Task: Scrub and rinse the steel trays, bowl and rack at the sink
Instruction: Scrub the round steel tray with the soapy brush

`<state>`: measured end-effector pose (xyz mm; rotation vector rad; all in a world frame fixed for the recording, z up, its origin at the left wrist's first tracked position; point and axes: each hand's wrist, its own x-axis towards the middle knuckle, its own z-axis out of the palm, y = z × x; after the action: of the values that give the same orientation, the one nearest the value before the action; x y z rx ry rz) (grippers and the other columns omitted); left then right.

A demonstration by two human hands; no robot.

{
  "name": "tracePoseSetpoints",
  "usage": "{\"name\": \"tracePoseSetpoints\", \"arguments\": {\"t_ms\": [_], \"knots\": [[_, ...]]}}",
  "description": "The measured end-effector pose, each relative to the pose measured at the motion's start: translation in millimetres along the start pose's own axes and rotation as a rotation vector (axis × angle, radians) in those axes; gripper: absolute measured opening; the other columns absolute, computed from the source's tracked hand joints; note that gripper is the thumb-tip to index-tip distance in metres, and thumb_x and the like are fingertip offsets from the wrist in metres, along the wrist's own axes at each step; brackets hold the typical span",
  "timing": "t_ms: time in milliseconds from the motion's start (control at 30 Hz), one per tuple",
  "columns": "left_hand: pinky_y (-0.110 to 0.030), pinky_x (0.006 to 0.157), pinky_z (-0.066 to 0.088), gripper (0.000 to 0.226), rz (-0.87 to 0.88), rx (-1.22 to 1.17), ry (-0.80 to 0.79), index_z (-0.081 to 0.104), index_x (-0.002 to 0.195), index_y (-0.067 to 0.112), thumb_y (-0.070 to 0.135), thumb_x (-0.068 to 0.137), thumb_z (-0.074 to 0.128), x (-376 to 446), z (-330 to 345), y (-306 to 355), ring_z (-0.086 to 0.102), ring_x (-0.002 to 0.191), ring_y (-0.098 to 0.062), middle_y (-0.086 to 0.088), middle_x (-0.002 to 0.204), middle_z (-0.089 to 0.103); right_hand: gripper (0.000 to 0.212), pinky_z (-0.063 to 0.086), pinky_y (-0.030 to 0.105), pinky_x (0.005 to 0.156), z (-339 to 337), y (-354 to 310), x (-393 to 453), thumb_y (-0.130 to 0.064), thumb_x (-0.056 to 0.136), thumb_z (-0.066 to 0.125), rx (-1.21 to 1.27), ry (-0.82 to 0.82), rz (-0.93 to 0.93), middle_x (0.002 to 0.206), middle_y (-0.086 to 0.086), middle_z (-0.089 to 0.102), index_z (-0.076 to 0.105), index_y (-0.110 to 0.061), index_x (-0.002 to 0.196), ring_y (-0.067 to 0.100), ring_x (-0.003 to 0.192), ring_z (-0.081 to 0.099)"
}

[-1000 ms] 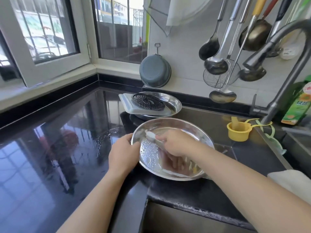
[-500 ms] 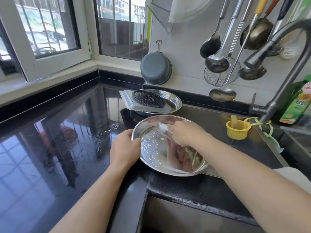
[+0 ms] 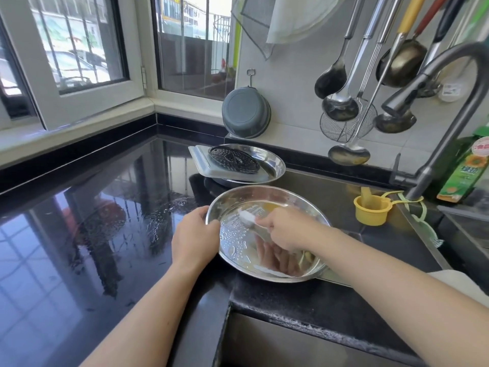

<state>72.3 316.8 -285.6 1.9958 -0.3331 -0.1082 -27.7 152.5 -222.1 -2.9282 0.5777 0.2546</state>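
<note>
A round tray (image 3: 267,197) sits near on the tabletop (image 3: 92,234); a second tray (image 3: 275,165), holding a rack (image 3: 232,158), lies just behind; a measuring cup (image 3: 371,210) stands right.

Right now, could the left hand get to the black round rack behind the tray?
Probably yes. The left hand grips the steel tray's rim and must release first; the bare counter beside it leaves a free way to the rack.

A home kitchen: ladles (image 3: 341,104) are hanging on the tiled wall above the black desk (image 3: 79,221), beside the faucet (image 3: 436,123).
</note>
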Motion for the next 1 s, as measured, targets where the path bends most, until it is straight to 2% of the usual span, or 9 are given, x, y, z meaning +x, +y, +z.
{"name": "tracePoseSetpoints", "arguments": {"t_ms": [100, 167, 233, 333, 433, 600, 733, 867, 1000], "knots": [[-0.030, 0.069, 0.048, 0.013, 0.011, -0.009, -0.009, 0.076, 0.091, 0.041, 0.034, 0.091, 0.065, -2.2, -0.9, 1.1, 0.067, 0.084, -0.008, 0.018, 0.078, 0.073, 0.046, 0.044, 0.034, 0.076, -1.3, 17.5, 19.6, -0.020, 0.099, 0.039, -0.110, 0.073, 0.120, 0.129, 0.009, 0.062, 0.060, -0.030, 0.139, 0.032, 0.105, 0.061], [-0.032, 0.073, 0.053, 0.014, 0.022, -0.013, -0.015, 0.075, 0.088, 0.044, 0.034, 0.091, 0.065, -2.9, -1.7, 2.0, 0.068, 0.084, -0.009, 0.019, 0.078, 0.073, 0.040, 0.043, 0.035, 0.074, -2.5, 23.7, 26.4, -0.022, 0.095, 0.045, -0.124, 0.136, 0.217, 0.123, 0.009, 0.063, 0.063, -0.023, 0.131, 0.032, 0.094, 0.057], [-0.036, 0.079, 0.057, 0.022, 0.025, -0.019, -0.019, 0.071, 0.080, 0.048, 0.029, 0.090, 0.065, -3.1, -3.1, 3.9, 0.070, 0.085, -0.013, 0.018, 0.079, 0.074, 0.038, 0.046, 0.037, 0.071, 4.9, 19.2, 35.6, -0.023, 0.092, 0.045, -0.115, 0.162, 0.219, 0.115, 0.009, 0.066, 0.066, -0.018, 0.123, 0.030, 0.087, 0.055], [-0.039, 0.084, 0.058, 0.032, 0.024, -0.023, -0.022, 0.065, 0.071, 0.053, 0.025, 0.088, 0.067, -3.1, -4.4, 4.5, 0.071, 0.088, -0.015, 0.018, 0.080, 0.075, 0.040, 0.048, 0.035, 0.069, 16.1, -5.2, 40.3, -0.021, 0.093, 0.046, -0.066, 0.141, 0.124, 0.110, 0.009, 0.067, 0.066, -0.025, 0.127, 0.028, 0.083, 0.057], [-0.039, 0.085, 0.058, 0.032, 0.025, -0.046, -0.022, 0.065, 0.070, 0.051, 0.025, 0.087, 0.070, -3.1, -5.7, 4.9, 0.071, 0.090, -0.014, 0.020, 0.081, 0.074, 0.046, 0.055, 0.036, 0.078, 18.8, -17.1, 40.8, -0.020, 0.095, 0.049, 0.039, 0.110, 0.044, 0.120, 0.008, 0.065, 0.061, -0.036, 0.137, 0.028, 0.088, 0.060], [-0.036, 0.086, 0.056, 0.032, 0.034, -0.044, -0.021, 0.065, 0.077, 0.049, 0.019, 0.086, 0.067, -3.4, -6.5, 6.4, 0.069, 0.094, -0.015, 0.020, 0.088, 0.074, 0.040, 0.044, 0.036, 0.072, 16.5, 7.3, 46.6, -0.022, 0.092, 0.046, -0.208, 0.227, 0.169, 0.115, 0.011, 0.067, 0.064, -0.019, 0.128, 0.034, 0.104, 0.064], [-0.035, 0.085, 0.055, 0.031, 0.026, -0.046, -0.019, 0.064, 0.075, 0.049, 0.020, 0.086, 0.066, -2.7, -5.7, 4.9, 0.069, 0.092, -0.013, 0.020, 0.085, 0.073, 0.031, 0.039, 0.036, 0.075, 12.2, 16.5, 40.6, -0.020, 0.096, 0.051, -0.284, 0.250, 0.218, 0.123, 0.008, 0.064, 0.064, -0.018, 0.125, 0.032, 0.112, 0.064], [-0.035, 0.082, 0.054, 0.028, 0.025, -0.009, -0.004, 0.064, 0.072, 0.046, 0.022, 0.086, 0.064, -3.0, -3.5, 4.4, 0.068, 0.089, -0.015, 0.016, 0.082, 0.073, 0.037, 0.041, 0.041, 0.077, -1.5, 33.2, 30.2, -0.019, 0.096, 0.054, -0.316, 0.206, 0.282, 0.123, 0.010, 0.054, 0.059, -0.016, 0.132, 0.037, 0.114, 0.060], [-0.038, 0.082, 0.053, 0.029, 0.021, 0.068, 0.006, 0.062, 0.071, 0.043, 0.019, 0.085, 0.059, -1.5, -1.2, 3.6, 0.066, 0.087, -0.023, 0.014, 0.078, 0.071, 0.034, 0.043, 0.040, 0.076, -7.8, 36.3, 21.7, -0.017, 0.096, 0.052, -0.278, 0.163, 0.307, 0.117, 0.010, 0.058, 0.059, -0.014, 0.129, 0.035, 0.105, 0.060]]}}
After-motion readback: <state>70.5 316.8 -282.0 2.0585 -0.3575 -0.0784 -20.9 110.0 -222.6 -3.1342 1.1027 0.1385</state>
